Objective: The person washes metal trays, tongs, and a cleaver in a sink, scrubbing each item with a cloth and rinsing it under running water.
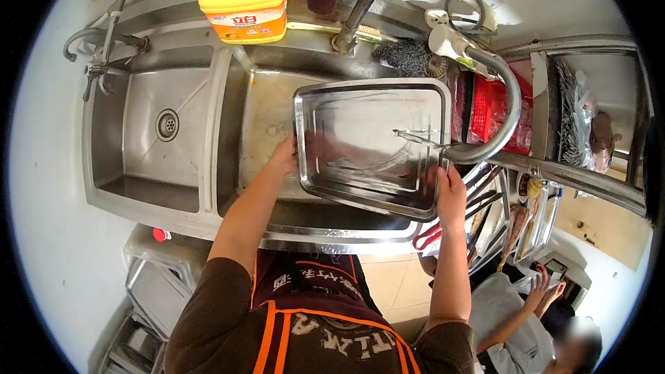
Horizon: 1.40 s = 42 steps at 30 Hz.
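A rectangular stainless steel tray (357,121) is held over the right sink basin (267,107), a little tilted. My left hand (282,156) grips its left edge, the fingers partly hidden behind the rim. On the lower right corner my right hand (450,195) is closed, thumb at the rim. From the curved tap (511,107) at the right, a thin stream of water (419,140) runs into the tray, and the inside looks wet and shiny.
A yellow detergent jug (244,3) stands on the back ledge, near a dark scouring pad (403,57) and a brush (370,32). The left basin (166,97) has a drain. At right are a red basket (495,114) and a metal rack (582,190). A person (516,322) works lower right.
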{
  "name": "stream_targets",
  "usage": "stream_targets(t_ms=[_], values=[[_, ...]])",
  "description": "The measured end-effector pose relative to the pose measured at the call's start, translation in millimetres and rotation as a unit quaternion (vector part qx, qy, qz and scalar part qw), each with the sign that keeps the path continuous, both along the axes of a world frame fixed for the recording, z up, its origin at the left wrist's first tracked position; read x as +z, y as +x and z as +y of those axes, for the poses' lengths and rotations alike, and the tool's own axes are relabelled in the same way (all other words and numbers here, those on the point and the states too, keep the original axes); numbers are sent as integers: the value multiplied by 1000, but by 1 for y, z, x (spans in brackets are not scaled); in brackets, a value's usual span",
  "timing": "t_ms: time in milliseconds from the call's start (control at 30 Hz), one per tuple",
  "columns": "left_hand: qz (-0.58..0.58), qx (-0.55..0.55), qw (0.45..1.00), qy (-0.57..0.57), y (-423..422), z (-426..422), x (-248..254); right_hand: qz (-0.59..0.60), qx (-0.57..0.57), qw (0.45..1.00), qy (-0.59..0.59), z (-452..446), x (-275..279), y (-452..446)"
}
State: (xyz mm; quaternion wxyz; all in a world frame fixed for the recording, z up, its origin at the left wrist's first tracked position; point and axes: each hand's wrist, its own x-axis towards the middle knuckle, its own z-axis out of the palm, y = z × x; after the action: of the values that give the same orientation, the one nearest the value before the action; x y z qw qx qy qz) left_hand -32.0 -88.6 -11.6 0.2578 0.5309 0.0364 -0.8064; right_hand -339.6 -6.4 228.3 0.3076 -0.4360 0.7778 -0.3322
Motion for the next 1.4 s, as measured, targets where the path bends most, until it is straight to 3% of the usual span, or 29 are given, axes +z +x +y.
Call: stream_targets(t_ms=[67,100,167,267,333,400,433,467,533,600,667,733,800,833,867,933,1033,1133,1200,1300,1400], values=[[4,34,999,-6,3,-2,6,266,123,949,-114,-5,8,-7],[7,66,998,-12,3,-6,16,267,122,949,-117,-6,13,-8],[-7,104,993,-59,18,-10,20,217,115,966,77,-7,21,-7],[-22,140,985,-102,47,-12,41,274,139,943,128,-11,14,-2],[-12,206,953,-222,56,-13,71,313,172,926,123,-14,-7,-9],[-27,236,951,-198,60,-17,100,113,126,967,188,-21,-29,-15],[-42,265,948,-171,61,-17,108,-83,56,936,337,-30,-21,-13],[-39,266,948,-172,63,-16,98,-80,56,937,336,-30,-28,-16],[-86,300,923,-226,71,-8,78,-371,-59,896,236,-26,-48,-17],[-130,310,913,-231,75,1,69,-415,-82,874,240,-26,-62,-19],[-70,203,929,-301,88,13,55,-488,-96,849,179,-24,-89,-24],[-50,166,929,-326,90,20,65,-501,-149,838,159,-30,-105,-30],[-14,67,967,-247,91,23,89,-484,-92,863,109,-22,-140,-66],[-106,-38,956,-272,94,23,82,-414,-19,900,135,-32,-123,-75],[-197,-141,925,-291,97,23,73,-354,-23,924,140,-33,-112,-73],[-37,-115,972,-204,93,33,52,-432,-89,893,89,-32,-80,-48],[-89,-190,963,-172,79,37,13,-420,-103,900,42,-25,-80,-50],[-50,-156,973,-163,52,30,3,-420,-106,901,-22,-22,-65,-43],[-35,-104,980,-168,39,23,-3,-380,-133,916,-1,-19,-56,-42],[-84,53,980,-172,21,9,-12,-391,-39,918,-55,-15,-55,-52],[-95,66,969,-220,30,-7,45,-399,-97,911,-32,-19,-54,-48]])
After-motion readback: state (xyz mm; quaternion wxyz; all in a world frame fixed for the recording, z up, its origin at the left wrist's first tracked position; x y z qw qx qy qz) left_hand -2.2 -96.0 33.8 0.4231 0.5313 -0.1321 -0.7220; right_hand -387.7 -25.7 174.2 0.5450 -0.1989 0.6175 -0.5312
